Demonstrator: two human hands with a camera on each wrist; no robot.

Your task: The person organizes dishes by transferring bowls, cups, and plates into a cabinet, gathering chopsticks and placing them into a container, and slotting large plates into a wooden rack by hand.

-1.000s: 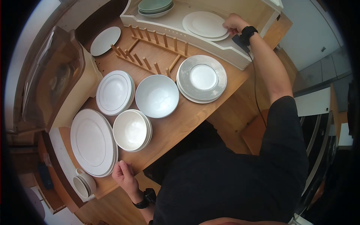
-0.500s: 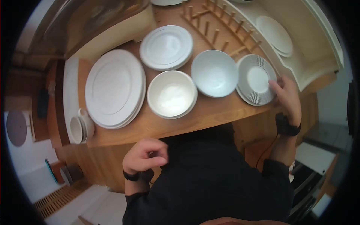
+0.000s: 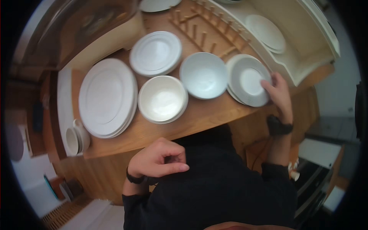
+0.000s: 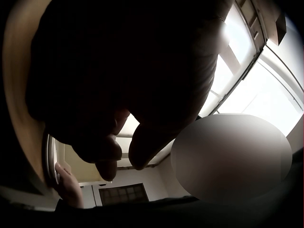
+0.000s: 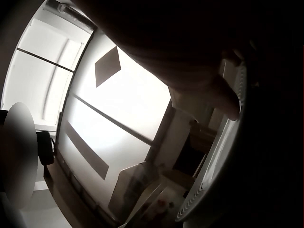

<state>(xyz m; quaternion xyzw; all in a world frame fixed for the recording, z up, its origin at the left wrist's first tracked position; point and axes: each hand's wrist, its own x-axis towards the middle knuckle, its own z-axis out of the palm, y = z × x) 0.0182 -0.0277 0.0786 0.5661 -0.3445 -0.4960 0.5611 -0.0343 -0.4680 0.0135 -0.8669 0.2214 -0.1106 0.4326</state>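
At the right end of the table, my right hand (image 3: 281, 96) pinches the edge of a white plate with grey rings (image 3: 251, 80). Its thumb lies on the upper face, and the fingers are at the outer rim. In the right wrist view the thumb (image 5: 228, 102) presses on the ringed rim. A plain white plate (image 3: 234, 96) shows under the ringed one, offset to the left. My left hand (image 3: 159, 159) hovers in front of the body near the table's front edge, loosely curled and holding nothing.
Left of the plates are a pale blue bowl (image 3: 203, 76), stacked cream bowls (image 3: 163, 99), small plates (image 3: 155, 53), large plates (image 3: 107, 97) and cups (image 3: 78, 138). Behind stand a wooden peg rack (image 3: 212, 28) and a cream shelf unit (image 3: 303, 61) holding white plates (image 3: 265, 32).
My right hand has come from the plates in the shelf unit to the ringed plate and taken its edge. The left hand has left the table edge for the body. The head view has turned.
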